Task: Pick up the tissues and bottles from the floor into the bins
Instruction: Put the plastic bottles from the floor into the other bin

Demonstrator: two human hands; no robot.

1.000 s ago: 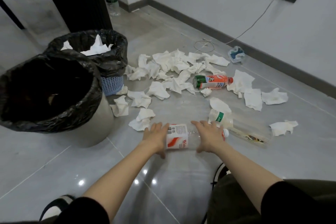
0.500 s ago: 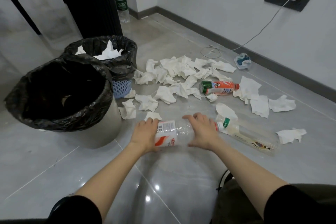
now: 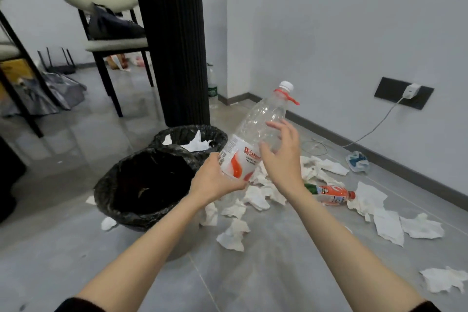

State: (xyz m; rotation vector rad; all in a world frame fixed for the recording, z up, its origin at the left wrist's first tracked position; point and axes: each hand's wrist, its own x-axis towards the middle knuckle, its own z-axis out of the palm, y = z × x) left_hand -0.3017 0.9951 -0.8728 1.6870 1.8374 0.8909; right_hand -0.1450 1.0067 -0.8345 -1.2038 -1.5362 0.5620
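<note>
Two hands at one big clear bottle, up off the floor and tilted, white cap high toward the far right, labelled end low. Left hand curled round that low end, gripping from underneath. Right hand spread-fingered across the clear shoulder, relaxed, not clamped; hard to say whether touching or just off the plastic. Hanging just right of the near bin with its gaping black liner, and in front of the far bin, already holding tissues. Looks like the carry-and-drop step, near bin the likely target. Best played this way: swing left to put the low end over the middle of that bin's mouth, steady the shoulder with the right hand, tip base-first, then release low rather than tossing. Light, empty, springy plastic, so liable to bounce off a rim if dropped from height. Worth minding the loose liner edge too: easy to snag and drag inward. Plenty left after this: an orange bottle lying on its side to the right, and crumpled tissues scattered from the bins out toward the wall.
</note>
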